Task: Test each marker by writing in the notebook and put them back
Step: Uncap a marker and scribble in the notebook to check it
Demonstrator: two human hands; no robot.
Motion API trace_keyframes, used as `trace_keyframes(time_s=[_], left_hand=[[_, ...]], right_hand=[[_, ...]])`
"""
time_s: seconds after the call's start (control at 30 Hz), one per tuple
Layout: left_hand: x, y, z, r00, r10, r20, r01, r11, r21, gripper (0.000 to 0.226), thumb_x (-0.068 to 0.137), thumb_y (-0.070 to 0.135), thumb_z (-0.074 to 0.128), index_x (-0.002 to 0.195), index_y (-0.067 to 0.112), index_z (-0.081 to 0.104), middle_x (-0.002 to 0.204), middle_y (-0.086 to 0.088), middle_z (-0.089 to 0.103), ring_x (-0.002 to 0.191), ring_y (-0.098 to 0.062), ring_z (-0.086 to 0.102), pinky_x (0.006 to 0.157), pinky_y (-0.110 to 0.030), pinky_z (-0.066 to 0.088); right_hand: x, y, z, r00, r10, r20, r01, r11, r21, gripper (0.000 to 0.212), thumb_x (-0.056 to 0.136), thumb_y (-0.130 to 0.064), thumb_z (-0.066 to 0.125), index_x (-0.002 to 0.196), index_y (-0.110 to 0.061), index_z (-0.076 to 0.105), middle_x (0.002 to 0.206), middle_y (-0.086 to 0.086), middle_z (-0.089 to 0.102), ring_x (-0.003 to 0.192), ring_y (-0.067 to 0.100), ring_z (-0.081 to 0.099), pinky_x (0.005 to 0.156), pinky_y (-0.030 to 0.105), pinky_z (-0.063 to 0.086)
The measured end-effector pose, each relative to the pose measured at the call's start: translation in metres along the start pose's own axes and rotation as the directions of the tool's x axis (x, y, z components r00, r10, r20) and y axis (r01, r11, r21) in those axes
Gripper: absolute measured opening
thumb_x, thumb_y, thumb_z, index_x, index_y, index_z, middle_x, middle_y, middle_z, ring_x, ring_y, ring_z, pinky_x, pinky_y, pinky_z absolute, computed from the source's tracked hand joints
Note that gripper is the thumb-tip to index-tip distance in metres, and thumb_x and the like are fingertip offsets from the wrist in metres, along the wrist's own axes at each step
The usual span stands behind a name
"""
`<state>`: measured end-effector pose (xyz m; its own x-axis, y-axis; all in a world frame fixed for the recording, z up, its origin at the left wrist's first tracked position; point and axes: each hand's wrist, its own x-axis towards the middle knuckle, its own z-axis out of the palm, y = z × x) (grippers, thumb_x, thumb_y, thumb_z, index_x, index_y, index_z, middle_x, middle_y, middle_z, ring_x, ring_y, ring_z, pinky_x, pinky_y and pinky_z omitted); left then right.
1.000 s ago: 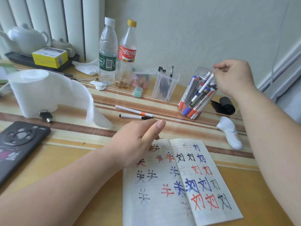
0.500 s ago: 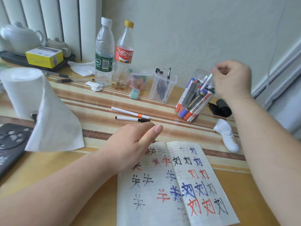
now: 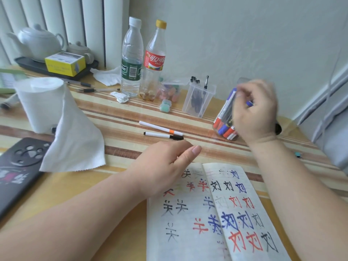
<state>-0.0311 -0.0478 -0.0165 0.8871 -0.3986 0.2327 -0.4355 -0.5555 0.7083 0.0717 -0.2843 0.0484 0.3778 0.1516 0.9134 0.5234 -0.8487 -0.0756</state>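
Notebook: open, white paper, inked red, blue, black.
Left hand: loosely curled on its top-left corner, holding nothing.
Slim white markers: two, lying crosswise just beyond that thumb; left hand nearer.
Right hand: blurred against clear plastic marker jar; grip untellable.

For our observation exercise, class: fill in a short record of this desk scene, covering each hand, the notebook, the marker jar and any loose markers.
Notebook: open, black, red and blue characters on both pages
Left hand: rests on its top left corner, holding nothing
Marker jar: clear, holds red, blue and black markers
Right hand: at the jar's mouth, fingers curled, blurred; grip unclear
Loose markers: orange-banded marker and black-capped marker lie side by side beyond the notebook
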Motion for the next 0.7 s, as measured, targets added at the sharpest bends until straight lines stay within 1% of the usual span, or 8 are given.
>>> trace_keyframes(time_s=[0.07,0.1,0.17,0.2,0.43,0.57,0.63,0.7], left_hand=[[0.001,0.0,0.002,1.0,-0.013,-0.012,0.014,1.0,0.023,0.045,0.104,0.054,0.034,0.095,0.021,0.062,0.089,0.004,0.071,0.078,-0.012,0.069,0.073,-0.044,0.054],[0.001,-0.001,0.003,0.999,-0.024,-0.025,0.024,0.999,0.031,0.035,0.105,0.044,0.04,0.093,0.021,0.063,0.086,0.004,0.071,0.077,-0.013,0.069,0.073,-0.044,0.053],[0.002,-0.002,0.005,0.998,-0.043,-0.041,0.045,0.998,0.038,0.026,0.102,0.03,0.045,0.088,0.017,0.063,0.08,0.002,0.069,0.076,-0.017,0.068,0.071,-0.044,0.053],[0.003,-0.003,0.005,0.998,-0.052,-0.045,0.054,0.998,0.04,0.025,0.101,0.028,0.045,0.087,0.015,0.062,0.077,0.0,0.069,0.075,-0.019,0.068,0.07,-0.045,0.053],[0.002,-0.005,0.006,0.996,-0.026,-0.085,0.032,0.996,0.077,0.025,0.099,0.036,0.053,0.079,0.022,0.053,0.076,0.004,0.069,0.072,-0.018,0.062,0.07,-0.043,0.05],[0.002,-0.009,0.006,0.995,-0.051,-0.086,0.052,0.998,0.017,0.031,0.098,0.05,0.052,0.079,0.026,0.052,0.078,0.007,0.071,0.076,-0.013,0.07,0.068,-0.041,0.055],[0.003,-0.009,0.006,0.995,-0.057,-0.085,0.058,0.998,0.009,0.027,0.099,0.051,0.05,0.085,0.028,0.054,0.081,0.009,0.073,0.077,-0.009,0.071,0.069,-0.041,0.057],[0.002,-0.008,0.006,0.995,-0.061,-0.076,0.06,0.998,-0.008,0.021,0.099,0.05,0.053,0.091,0.031,0.055,0.087,0.013,0.072,0.078,-0.004,0.071,0.071,-0.039,0.058]], right_hand=[[-0.015,-0.034,0.016,0.91,0.001,0.414,-0.048,0.994,0.103,0.015,0.089,-0.003,0.061,0.094,-0.009,0.074,0.087,0.003,0.068,0.083,0.018,0.06,0.08,0.033,0.051],[-0.021,-0.048,0.025,0.775,0.046,0.63,-0.128,0.988,0.085,0.015,0.09,-0.008,0.063,0.097,-0.014,0.075,0.09,-0.002,0.068,0.085,0.015,0.061,0.082,0.033,0.053],[-0.031,-0.063,0.043,0.523,0.132,0.842,-0.245,0.969,0.001,0.017,0.089,-0.017,0.066,0.103,-0.021,0.075,0.095,-0.007,0.068,0.089,0.012,0.062,0.085,0.034,0.054],[-0.032,-0.067,0.05,0.458,0.144,0.877,-0.268,0.963,-0.018,0.019,0.088,-0.018,0.067,0.105,-0.023,0.074,0.097,-0.008,0.067,0.09,0.012,0.061,0.084,0.031,0.052],[-0.017,-0.083,0.059,0.297,0.138,0.945,-0.15,0.984,-0.096,0.024,0.08,-0.015,0.067,0.096,-0.033,0.063,0.097,-0.012,0.059,0.087,0.011,0.058,0.068,0.024,0.044],[-0.014,-0.076,0.031,0.369,0.264,0.891,-0.342,0.93,-0.134,0.009,0.079,-0.015,0.07,0.085,-0.02,0.065,0.077,-0.005,0.065,0.069,0.016,0.064,0.058,0.027,0.048],[-0.019,-0.068,0.011,0.358,0.351,0.865,-0.643,0.765,-0.044,0.003,0.085,-0.006,0.071,0.086,-0.008,0.069,0.075,0.011,0.072,0.067,0.024,0.074,0.063,0.034,0.061],[-0.028,-0.065,-0.01,0.313,0.385,0.868,-0.859,0.505,0.086,0.011,0.088,-0.007,0.074,0.091,0.003,0.069,0.082,0.023,0.073,0.072,0.029,0.076,0.066,0.036,0.064]])
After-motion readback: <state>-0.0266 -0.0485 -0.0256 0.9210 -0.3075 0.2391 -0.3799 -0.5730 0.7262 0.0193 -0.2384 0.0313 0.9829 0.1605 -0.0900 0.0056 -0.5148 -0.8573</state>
